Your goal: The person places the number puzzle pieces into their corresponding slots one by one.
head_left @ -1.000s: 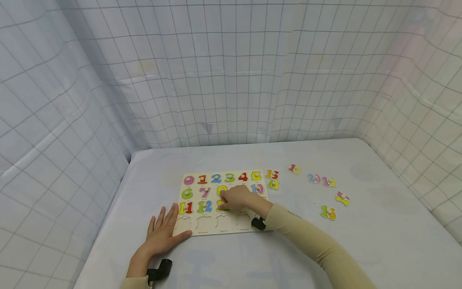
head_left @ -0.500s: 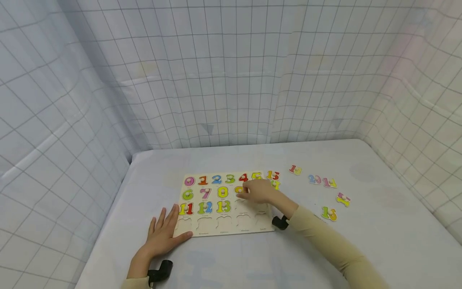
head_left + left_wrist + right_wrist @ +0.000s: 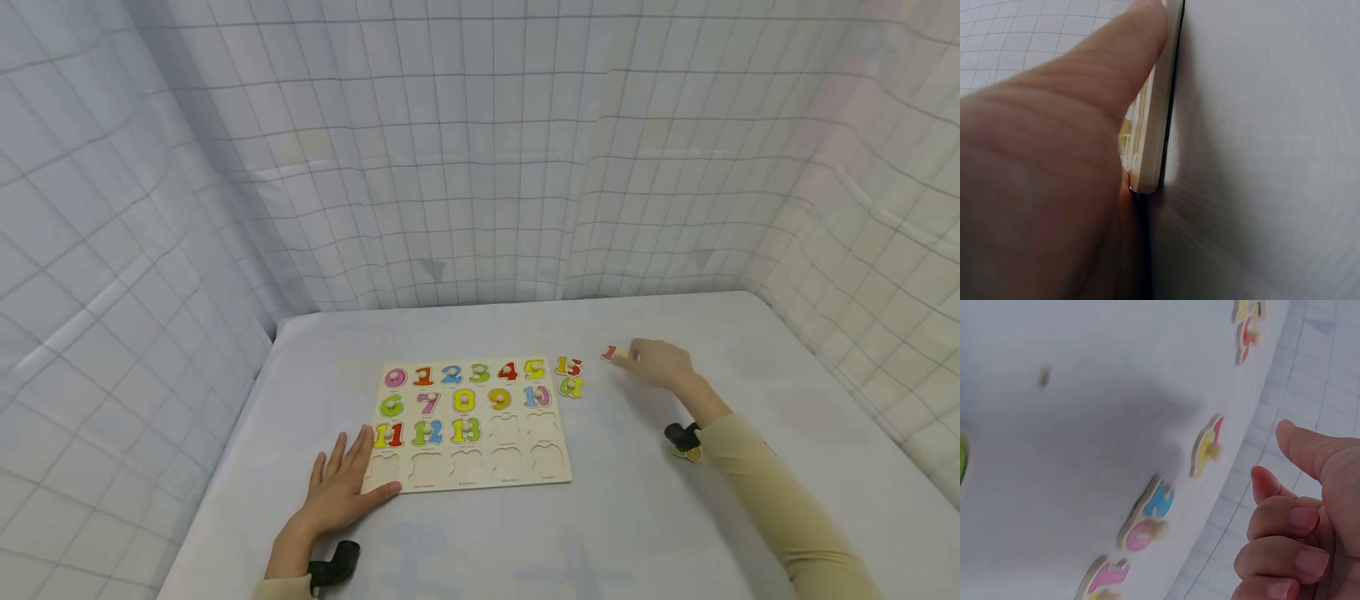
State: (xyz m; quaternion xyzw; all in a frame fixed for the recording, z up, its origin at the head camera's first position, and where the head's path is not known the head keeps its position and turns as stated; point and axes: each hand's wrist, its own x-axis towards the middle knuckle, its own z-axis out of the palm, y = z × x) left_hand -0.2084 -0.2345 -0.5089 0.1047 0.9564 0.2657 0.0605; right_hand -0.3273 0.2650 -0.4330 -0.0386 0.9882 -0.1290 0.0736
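Note:
A wooden number puzzle board (image 3: 487,479) lies flat on the table, with 0 to 13 seated and the remaining recesses bare. My left hand (image 3: 337,487) rests with spread fingers at its lower left corner; in the left wrist view the thumb (image 3: 1116,56) lies along the board's edge (image 3: 1159,119). Over to the right, my right hand (image 3: 660,364) hovers by a red-and-yellow number piece (image 3: 610,353), partly covering it. The right wrist view has thumb and index finger apart, other fingers curled, nothing held, and that piece (image 3: 1205,449) lying on the cloth by its knob.
Touching or close to the board's right edge lie the 15 (image 3: 568,366) and a green-and-yellow number piece (image 3: 571,387). A blue-and-pink 20 (image 3: 1147,515) lies near the right hand. Another piece (image 3: 686,454) is mostly hidden beneath the right wrist's camera. Grid-patterned cloth (image 3: 480,167) walls the table.
My right hand has left the board, where the 13 now shows seated, and moved right to the red-and-yellow piece. The left hand has stayed put.

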